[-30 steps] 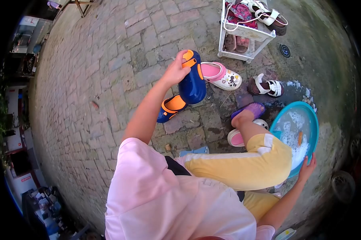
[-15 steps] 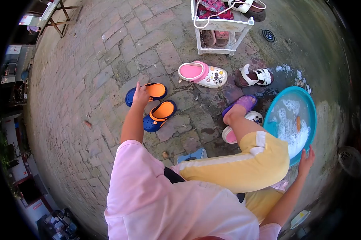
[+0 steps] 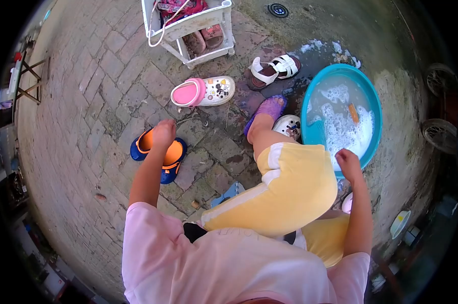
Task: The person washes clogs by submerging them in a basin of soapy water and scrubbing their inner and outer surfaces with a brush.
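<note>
My left hand [image 3: 164, 134] is closed above the pair of navy clogs [image 3: 171, 175] with orange linings, which stand side by side on the bricks; whether its fingers hold anything is hidden. Near the lower rim of the teal basin [image 3: 308, 137], my right hand [image 3: 348, 163] has its fingers curled, and what they hold, if anything, cannot be made out. Soapy water and an orange-brown brush [image 3: 353, 113] are in the basin. A white clog with pink lining [image 3: 219, 91] lies farther forward, and another white clog [image 3: 288, 126] sits between my foot and the basin.
A white rack [image 3: 203, 26] with cloth and pink slippers stands at the top. Nearby are a white-strapped sandal [image 3: 274, 71] and a black coil [image 3: 278, 10]. A blue stool [image 3: 228, 193] is partly under my leg. Wheels [image 3: 440, 136] show at the right, a wooden-legged table [image 3: 28, 81] at the left.
The view has swung right. My left hand set the navy clog down beside its mate and rose off it. My right hand has left the basin's outer rim and its fingers have curled.
</note>
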A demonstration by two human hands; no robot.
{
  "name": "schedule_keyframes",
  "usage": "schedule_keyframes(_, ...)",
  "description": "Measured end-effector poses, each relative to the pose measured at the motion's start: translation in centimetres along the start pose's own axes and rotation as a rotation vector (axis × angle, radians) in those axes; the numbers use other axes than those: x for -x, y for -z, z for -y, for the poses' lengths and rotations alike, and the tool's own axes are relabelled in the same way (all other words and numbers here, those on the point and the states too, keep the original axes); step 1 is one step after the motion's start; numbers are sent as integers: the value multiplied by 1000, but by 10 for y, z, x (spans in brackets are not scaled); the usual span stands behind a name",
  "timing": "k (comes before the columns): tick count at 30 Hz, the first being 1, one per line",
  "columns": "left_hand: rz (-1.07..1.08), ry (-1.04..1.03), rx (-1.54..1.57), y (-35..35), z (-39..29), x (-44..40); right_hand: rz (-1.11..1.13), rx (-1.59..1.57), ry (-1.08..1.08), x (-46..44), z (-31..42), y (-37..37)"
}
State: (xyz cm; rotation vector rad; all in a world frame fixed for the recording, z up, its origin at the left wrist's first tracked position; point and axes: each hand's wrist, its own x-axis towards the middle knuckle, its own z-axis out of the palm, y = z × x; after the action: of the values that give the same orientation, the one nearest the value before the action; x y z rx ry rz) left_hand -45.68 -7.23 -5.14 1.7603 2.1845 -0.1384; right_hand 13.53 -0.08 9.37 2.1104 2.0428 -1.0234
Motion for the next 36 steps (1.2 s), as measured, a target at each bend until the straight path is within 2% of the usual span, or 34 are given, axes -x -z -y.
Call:
schedule_keyframes(1, -71, -24, 117, 5, -21, -12, 159, 58, 55, 3, 6, -16)
schedule_keyframes(2, -75, -38, 107, 5, -37, -25, 257, 49, 81, 5, -1, -44)
schedule_keyframes(3, -227, 9, 212, 1, -52, -38, 325, 51, 182, 8, -6, -69)
schedule_keyframes(4, -375, 56, 319, -3, -64, -50, 439, 52, 152, 10, 7, -84)
schedule_keyframes(5, -376, 41, 314, -7, -72, -62, 563, 129, 100, 6, 7, -106)
schedule_keyframes(6, -316, 160, 307, -12, -79, -74, 508, 76, 218, 0, -29, -159)
schedule_keyframes(7, -254, 277, 297, -18, -84, -84, 359, -65, 151, 5, -3, -160)
schedule_keyframes(8, -200, 251, 250, -29, -83, -93, 230, -125, -28, 5, 18, -167)
schedule_keyframes(9, -187, 223, 240, -29, -82, -100, 170, -139, -105, -1, 17, -185)
schedule_keyframes(10, -58, 293, 361, -32, -81, -105, 314, -236, -141, -14, 18, -191)
schedule_keyframes(11, 86, 360, 477, -37, -81, -110, 188, -278, -204, -15, 19, -214)
schedule_keyframes(12, 97, 339, 461, -43, -74, -115, 134, -318, -218, -19, 15, -237)
schedule_keyframes(15, 81, 270, 500, -56, -61, -124, 85, -275, -278, -16, 35, -235)
schedule_keyframes(18, -130, 236, 516, -43, -60, -110, 242, -387, -281, -20, 38, -223)
schedule_keyframes(21, -342, 293, 559, -20, -68, -96, 368, -131, -139, -67, 99, -217)
schedule_keyframes(25, -437, 341, 714, -22, -59, -81, 455, 309, -94, -125, 184, -213)
schedule_keyframes(27, -460, 336, 729, -15, -60, -66, 518, 465, -107, -141, 186, -225)
schedule_keyframes(30, -443, 342, 828, -16, -52, -48, 673, 736, -12, -156, 170, -249)
schedule_keyframes(31, -444, 358, 888, -17, -46, -42, 678, 745, -14, -152, 174, -246)
schedule_keyframes(33, -446, 375, 954, -19, -41, -35, 508, 835, 84, -144, 185, -235)
schedule_keyframes(36, -404, 373, 932, -20, -39, -31, 623, 838, 82, -156, 174, -249)
